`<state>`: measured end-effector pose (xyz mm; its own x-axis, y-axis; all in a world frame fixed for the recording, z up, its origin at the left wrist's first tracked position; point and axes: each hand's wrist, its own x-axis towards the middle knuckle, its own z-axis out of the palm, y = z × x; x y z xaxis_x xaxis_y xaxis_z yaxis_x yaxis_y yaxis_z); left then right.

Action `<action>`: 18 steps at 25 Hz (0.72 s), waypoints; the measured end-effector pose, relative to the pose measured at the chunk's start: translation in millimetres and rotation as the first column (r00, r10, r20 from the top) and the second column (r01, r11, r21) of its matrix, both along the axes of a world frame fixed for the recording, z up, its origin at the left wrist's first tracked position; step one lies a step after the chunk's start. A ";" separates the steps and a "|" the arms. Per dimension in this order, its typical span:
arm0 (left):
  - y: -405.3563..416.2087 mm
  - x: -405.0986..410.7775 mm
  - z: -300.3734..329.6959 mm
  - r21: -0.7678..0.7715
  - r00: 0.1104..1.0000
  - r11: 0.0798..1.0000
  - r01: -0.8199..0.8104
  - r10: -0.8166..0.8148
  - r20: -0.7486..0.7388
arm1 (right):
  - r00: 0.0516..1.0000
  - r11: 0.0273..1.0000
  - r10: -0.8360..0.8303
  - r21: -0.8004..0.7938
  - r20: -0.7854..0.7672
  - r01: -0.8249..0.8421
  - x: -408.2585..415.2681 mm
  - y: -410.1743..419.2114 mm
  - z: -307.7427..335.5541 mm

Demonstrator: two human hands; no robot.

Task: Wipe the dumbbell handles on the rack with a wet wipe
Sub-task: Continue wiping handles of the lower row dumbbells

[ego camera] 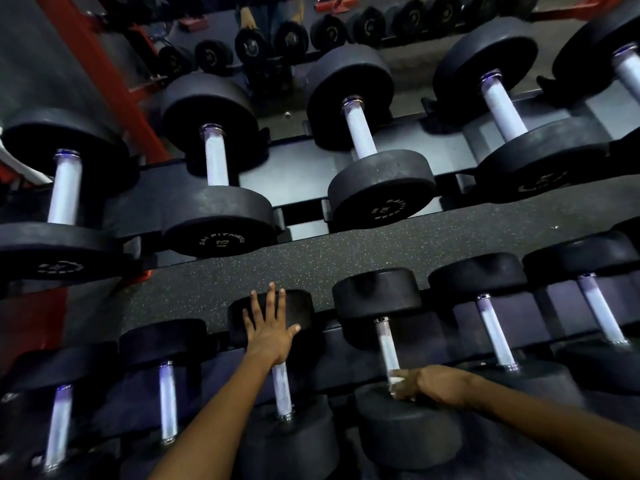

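Note:
Black dumbbells with pale knurled handles lie in two rows on a dark rack (346, 174). In the lower row, my right hand (427, 384) grips a white wet wipe (395, 379) wrapped round the near end of one dumbbell handle (386, 344), just above that dumbbell's near head. My left hand (270, 323) rests flat, fingers straight and spread, on the far head (298, 310) of the neighbouring dumbbell to the left; its handle (282, 389) shows below my wrist.
A speckled rubber floor strip (346, 258) runs between the rows. The upper row holds larger dumbbells, one marked 10 (221, 233). A red frame post (104, 71) stands at the upper left. A mirror (398, 60) behind reflects more dumbbells.

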<state>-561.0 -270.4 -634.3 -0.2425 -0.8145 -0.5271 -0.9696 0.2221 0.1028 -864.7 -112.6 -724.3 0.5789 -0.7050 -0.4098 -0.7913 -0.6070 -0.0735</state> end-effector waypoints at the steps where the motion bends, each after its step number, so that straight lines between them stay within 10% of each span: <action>1: 0.2 -0.3 0.1 0.006 1.000 1.000 -0.001 0.001 -0.002 | 0.998 0.996 -0.054 0.078 0.016 0.052 -7.8 7.4 1.5; 3: 0.5 0.1 0.3 -0.006 1.000 1.000 0.001 -0.001 -0.002 | 0.881 0.842 -0.473 0.299 0.012 0.449 -16.9 9.2 8.0; 5: 0.4 -0.4 -0.1 -0.013 1.000 1.000 0.001 -0.001 -0.001 | 0.364 0.404 -0.915 0.373 0.176 0.836 -8.9 -8.8 11.7; 7: 0.1 -1.0 -1.2 -0.012 1.000 1.000 -0.003 0.003 0.001 | -0.165 0.016 -0.938 0.515 0.304 0.857 20.6 -39.5 14.0; 9: 0.6 -1.0 -2.7 -0.015 1.000 1.000 -0.010 0.010 0.012 | -0.484 -0.226 -0.827 0.619 0.286 0.752 61.6 -71.2 26.0; 14: -0.1 -1.4 -2.5 -0.012 1.000 1.000 -0.009 0.009 0.022 | -0.361 -0.210 -0.910 0.523 0.205 0.826 127.8 -87.2 30.7; 18: -0.5 -0.7 -2.4 -0.018 1.000 1.000 -0.009 0.009 0.009 | -0.512 -0.267 -0.828 0.643 0.229 0.718 96.4 -94.7 21.5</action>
<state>-561.7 -270.9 -636.7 -0.2304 -0.8261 -0.5142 -0.9724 0.2149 0.0904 -768.3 -207.3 -702.8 -0.6097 -0.4934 -0.6203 0.0044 0.7805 -0.6251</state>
